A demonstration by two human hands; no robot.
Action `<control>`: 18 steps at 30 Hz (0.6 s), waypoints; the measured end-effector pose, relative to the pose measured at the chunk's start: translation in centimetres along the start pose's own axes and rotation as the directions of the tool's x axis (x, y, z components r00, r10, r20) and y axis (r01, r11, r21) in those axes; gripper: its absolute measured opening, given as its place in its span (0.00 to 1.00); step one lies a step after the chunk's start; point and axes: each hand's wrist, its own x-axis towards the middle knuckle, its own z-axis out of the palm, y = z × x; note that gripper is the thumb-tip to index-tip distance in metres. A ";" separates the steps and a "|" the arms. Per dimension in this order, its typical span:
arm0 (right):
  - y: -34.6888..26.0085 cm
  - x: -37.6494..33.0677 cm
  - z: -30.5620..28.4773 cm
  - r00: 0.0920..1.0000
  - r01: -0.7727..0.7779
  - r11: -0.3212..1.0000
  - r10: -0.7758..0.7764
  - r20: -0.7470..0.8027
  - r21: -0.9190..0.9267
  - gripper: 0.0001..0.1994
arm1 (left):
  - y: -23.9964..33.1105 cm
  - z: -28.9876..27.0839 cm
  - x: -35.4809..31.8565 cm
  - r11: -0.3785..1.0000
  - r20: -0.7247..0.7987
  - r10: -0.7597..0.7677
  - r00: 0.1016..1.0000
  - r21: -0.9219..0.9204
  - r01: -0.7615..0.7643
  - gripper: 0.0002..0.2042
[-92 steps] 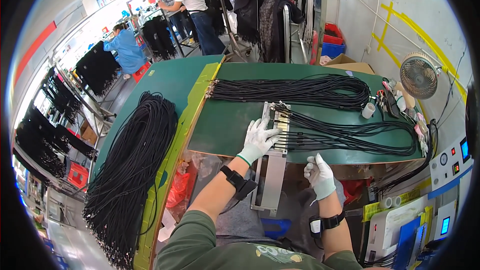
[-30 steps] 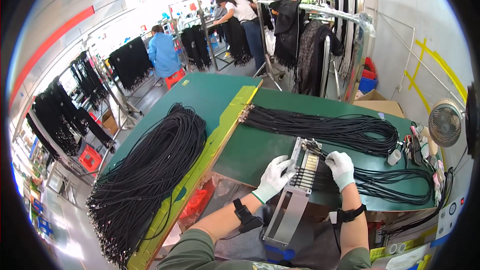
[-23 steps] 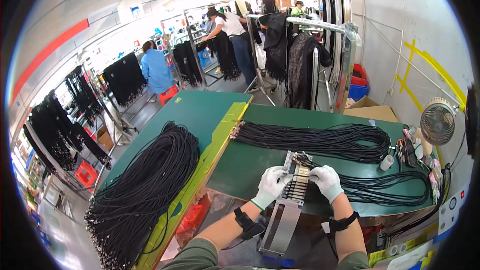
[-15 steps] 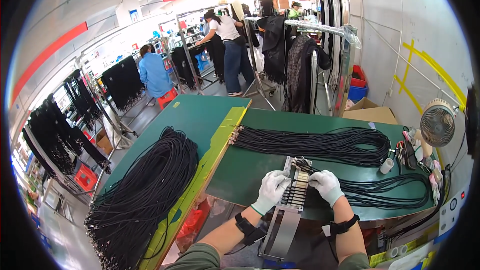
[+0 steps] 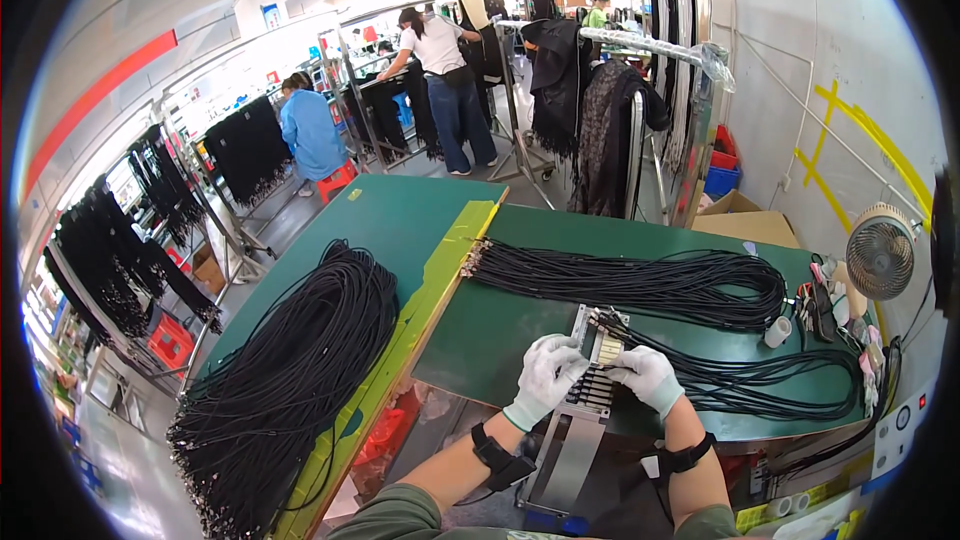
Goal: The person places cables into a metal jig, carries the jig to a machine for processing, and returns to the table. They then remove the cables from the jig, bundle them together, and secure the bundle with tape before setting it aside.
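Observation:
A long grey metal fixture [image 5: 575,420] lies across the near edge of the green table [image 5: 500,330], with a row of cable ends seated in its slots. My left hand [image 5: 545,378], in a white glove, rests on the fixture's left side with fingers curled over the connectors. On the fixture's right side my gloved right hand [image 5: 648,378] presses on the cable ends. Black cables [image 5: 740,380] run from the fixture to the right in a loop. A second bundle of black cables [image 5: 640,285] lies farther back on the table.
A big heap of black cables [image 5: 290,380] covers the left table beside a yellow strip [image 5: 420,320]. A small fan [image 5: 880,252], a white roll [image 5: 778,331] and tools stand at the right. Other people work at garment racks in the back.
Both hands came together onto the fixture and stay there, working along the connector row. The view tilted slightly; the cables have not moved.

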 end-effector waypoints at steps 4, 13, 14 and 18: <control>0.0 -0.1 0.9 1.000 0.015 0.998 -0.015 0.001 -0.067 0.10 | 0.1 0.3 0.0 0.997 0.042 0.067 0.997 0.020 -0.068 0.06; -1.8 0.0 1.2 0.998 -0.066 0.975 0.060 0.034 0.213 0.12 | 0.8 0.5 -0.1 0.997 0.044 0.080 0.996 -0.012 -0.080 0.07; -1.8 0.0 1.1 0.997 -0.077 0.973 0.069 0.042 0.218 0.12 | 0.8 0.6 -0.1 0.996 0.049 0.088 0.995 -0.018 -0.087 0.07; -2.2 0.3 0.2 1.000 0.000 1.000 -0.001 0.022 0.024 0.10 | 0.8 0.8 -0.1 0.997 0.061 0.080 0.995 -0.026 -0.079 0.07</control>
